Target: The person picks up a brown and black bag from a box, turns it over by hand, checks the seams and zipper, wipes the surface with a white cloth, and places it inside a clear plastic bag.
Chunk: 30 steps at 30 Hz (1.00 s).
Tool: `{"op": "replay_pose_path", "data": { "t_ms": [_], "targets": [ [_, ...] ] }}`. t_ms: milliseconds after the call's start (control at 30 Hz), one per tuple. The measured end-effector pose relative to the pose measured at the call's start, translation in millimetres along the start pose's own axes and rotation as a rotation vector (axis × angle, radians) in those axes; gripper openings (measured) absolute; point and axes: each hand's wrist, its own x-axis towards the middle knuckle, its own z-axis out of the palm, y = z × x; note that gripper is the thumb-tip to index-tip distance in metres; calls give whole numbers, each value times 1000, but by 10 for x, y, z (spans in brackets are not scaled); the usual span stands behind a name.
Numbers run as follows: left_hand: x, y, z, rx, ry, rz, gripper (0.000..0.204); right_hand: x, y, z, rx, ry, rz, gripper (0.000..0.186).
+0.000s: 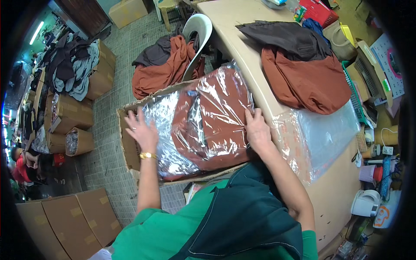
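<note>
Could read no word, number or brand anywhere in the frame. Noticed only faint reddish print along the left part of the clear plastic sheets, right of centre, too pale and small for reading. Saw also a coloured label on the small green can, upper right of the frame, too small to make out. On the white packet, lower right, found an orange printed figure, more like a drawing than like letters.
</note>
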Motion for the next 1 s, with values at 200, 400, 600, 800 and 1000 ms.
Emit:
{"op": "replay_pose_path", "data": {
  "t_ms": [200, 400, 600, 800, 1000],
  "targets": [
    [-307, 489, 635, 62, -408, 105, 67, 440, -373, 442, -380, -23, -442, 108],
    [134, 479, 1060, -230, -339, 318, 66, 994, -94, 769, -271, -207, -199, 107],
    [42, 907, -101, 23, -463, 239, 75, 897, -265, 641, -230, -198, -107, 116],
    [-386, 511, 671, 86, -537, 91, 95, 1178, -335, 651, -249, -448, -35, 129],
    [-513, 335, 1389, 201, -708, 109, 94, 1397, -126, 1044, -182, -527, 43, 125]
  ]
}}
